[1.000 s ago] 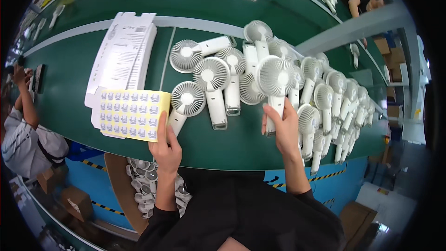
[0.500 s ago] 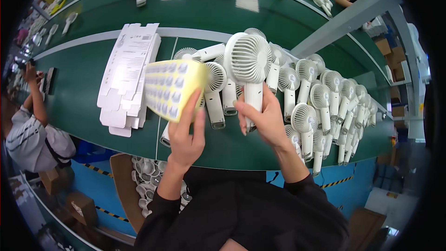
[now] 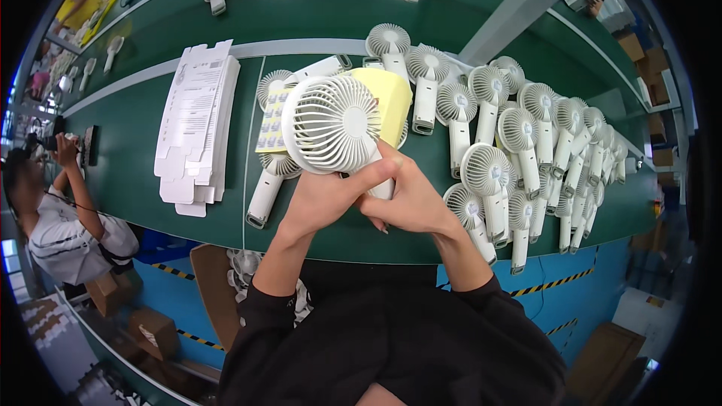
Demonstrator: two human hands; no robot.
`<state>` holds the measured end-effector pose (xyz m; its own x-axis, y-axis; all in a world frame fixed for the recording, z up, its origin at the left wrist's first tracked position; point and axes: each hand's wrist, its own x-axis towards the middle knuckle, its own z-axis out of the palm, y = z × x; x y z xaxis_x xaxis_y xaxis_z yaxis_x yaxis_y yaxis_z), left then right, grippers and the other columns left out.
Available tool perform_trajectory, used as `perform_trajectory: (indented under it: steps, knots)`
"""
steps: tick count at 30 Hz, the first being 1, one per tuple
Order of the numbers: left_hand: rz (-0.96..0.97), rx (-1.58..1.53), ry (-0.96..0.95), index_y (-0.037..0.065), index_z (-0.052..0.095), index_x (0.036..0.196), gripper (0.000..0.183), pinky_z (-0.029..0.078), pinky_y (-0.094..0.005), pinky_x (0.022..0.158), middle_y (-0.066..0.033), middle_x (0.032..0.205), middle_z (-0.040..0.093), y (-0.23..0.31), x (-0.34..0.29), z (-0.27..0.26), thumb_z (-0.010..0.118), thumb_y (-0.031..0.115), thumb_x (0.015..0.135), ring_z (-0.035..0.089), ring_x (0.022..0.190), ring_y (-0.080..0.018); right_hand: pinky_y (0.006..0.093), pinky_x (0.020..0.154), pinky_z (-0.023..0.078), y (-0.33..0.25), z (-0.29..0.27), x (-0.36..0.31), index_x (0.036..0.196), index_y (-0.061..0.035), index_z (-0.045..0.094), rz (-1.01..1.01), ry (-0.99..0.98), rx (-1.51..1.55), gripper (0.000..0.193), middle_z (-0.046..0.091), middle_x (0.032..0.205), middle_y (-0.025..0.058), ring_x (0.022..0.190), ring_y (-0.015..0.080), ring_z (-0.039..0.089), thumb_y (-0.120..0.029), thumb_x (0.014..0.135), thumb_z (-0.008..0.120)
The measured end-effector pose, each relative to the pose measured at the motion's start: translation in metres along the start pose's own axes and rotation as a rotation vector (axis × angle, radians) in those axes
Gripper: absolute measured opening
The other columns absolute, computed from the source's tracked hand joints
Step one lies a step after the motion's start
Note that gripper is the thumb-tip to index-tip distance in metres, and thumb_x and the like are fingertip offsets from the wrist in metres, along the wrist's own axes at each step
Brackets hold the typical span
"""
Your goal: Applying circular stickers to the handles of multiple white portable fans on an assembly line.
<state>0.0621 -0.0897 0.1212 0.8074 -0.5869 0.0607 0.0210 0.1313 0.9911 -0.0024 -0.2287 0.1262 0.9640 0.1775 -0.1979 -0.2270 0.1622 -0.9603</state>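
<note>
In front of me a white handheld fan [image 3: 336,124] is held up at a tilt, its round slatted head facing up. My right hand [image 3: 414,199] is closed around its handle. From the other side my left hand [image 3: 320,201] closes on the same handle, thumb pressed along it; its other fingers are partly hidden. Beyond the fan head, a yellow sheet of small silvery stickers [image 3: 392,101] rests over other fans, partly covered by the held one. Another white fan [image 3: 265,197] lies on the table just left of my left hand.
Many white fans [image 3: 519,131] crowd the green table [image 3: 338,244] at the right. A stack of flattened white cartons [image 3: 194,124] lies left. A grey metal post [image 3: 519,11] rises at the back right. A co-worker [image 3: 75,218] sits far left; an open cardboard box [image 3: 214,282] stands below the table edge.
My left hand has let go of the sticker sheet, which now rests beyond the fan, and has joined my right hand on the handle. The fan has moved left and tilted.
</note>
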Motion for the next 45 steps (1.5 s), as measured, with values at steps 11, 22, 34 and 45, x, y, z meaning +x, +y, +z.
perform_trajectory:
  steps: [11, 22, 34, 45]
  knots:
    - [-0.213, 0.19, -0.103, 0.0, 0.05, 0.134, 0.056, 0.048, -0.0293, 0.091, -0.0102, 0.121, 0.059, -0.006, 0.028, -0.003, 0.072, 0.01, 0.083, 0.057, 0.11, -0.0157, 0.0241, 0.042, 0.043, 0.017, -0.009, -0.004, 0.124, 0.0001, 0.044, -0.037, 0.204, 0.238, 0.044, 0.059, 0.082, 0.0055, 0.05, 0.0102, 0.056, -0.004, 0.086, 0.065]
    - [0.476, 0.958, 0.653, 0.003, 0.061, 0.125, 0.028, 0.053, -0.035, 0.077, -0.0187, 0.106, 0.069, -0.049, 0.053, -0.102, 0.049, 0.007, 0.099, 0.069, 0.086, -0.0252, 0.0219, 0.042, 0.039, 0.021, -0.018, -0.017, 0.11, 0.0005, 0.048, 0.07, 0.614, -0.267, 0.031, 0.055, 0.066, 0.0013, 0.046, 0.0075, 0.05, -0.008, 0.088, 0.069]
    - [0.5, 1.036, 0.46, 0.002, 0.059, 0.093, 0.02, 0.053, -0.0445, 0.068, -0.0182, 0.075, 0.066, -0.094, 0.056, -0.098, 0.059, 0.008, 0.074, 0.067, 0.074, -0.0348, 0.0326, 0.072, 0.052, -0.008, 0.033, -0.007, 0.11, 0.0012, 0.063, -0.074, -0.679, -0.827, 0.049, 0.069, 0.088, 0.0132, 0.077, 0.0247, 0.067, -0.017, 0.07, 0.085]
    - [0.663, 1.236, 0.574, 0.0, 0.062, 0.079, 0.014, 0.053, -0.0356, 0.074, -0.0177, 0.082, 0.069, -0.102, 0.068, -0.075, 0.062, 0.011, 0.07, 0.07, 0.08, -0.0279, 0.0451, 0.098, 0.044, 0.234, 0.16, -0.019, 0.127, 0.0008, 0.055, 0.488, -0.673, -0.426, 0.049, 0.059, 0.122, 0.0278, 0.115, 0.0414, 0.056, -0.031, 0.09, 0.061]
